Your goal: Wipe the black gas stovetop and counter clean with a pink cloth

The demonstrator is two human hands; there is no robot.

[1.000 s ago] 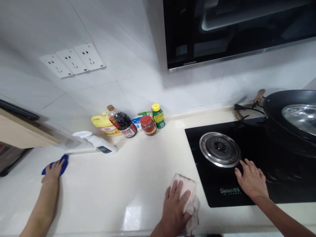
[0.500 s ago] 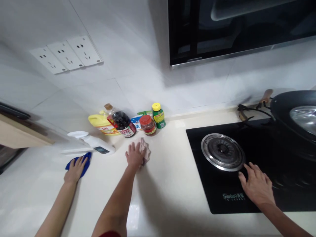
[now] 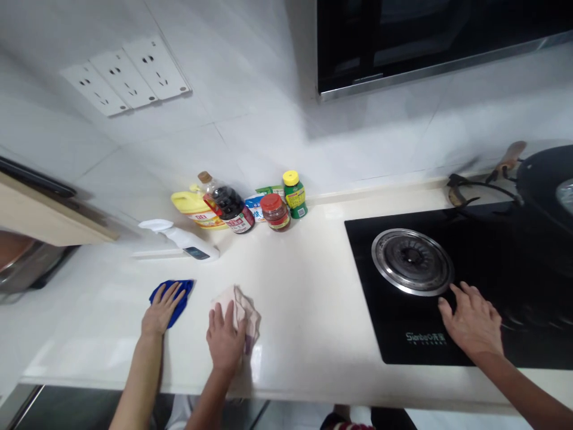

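My left hand presses on a pale pink cloth on the white countertop, its fingers over the cloth's left part; the cloth lies crumpled to the right. On the right, my right hand rests at the black gas hob, holding nothing, with fingers apart beside the round metal burner. Another person's hand lies on a dark blue cloth to the left of my left hand.
Along the wall stand a yellow jug, a dark sauce bottle, a red-lidded jar and a green yellow-capped jar. A white spray bottle lies nearer. A wok sits at far right.
My left hand has drawn the pink cloth away from the jars, toward the counter's front edge. The other person's hand and blue cloth have shifted right and nearer. My right hand stays near the burner.
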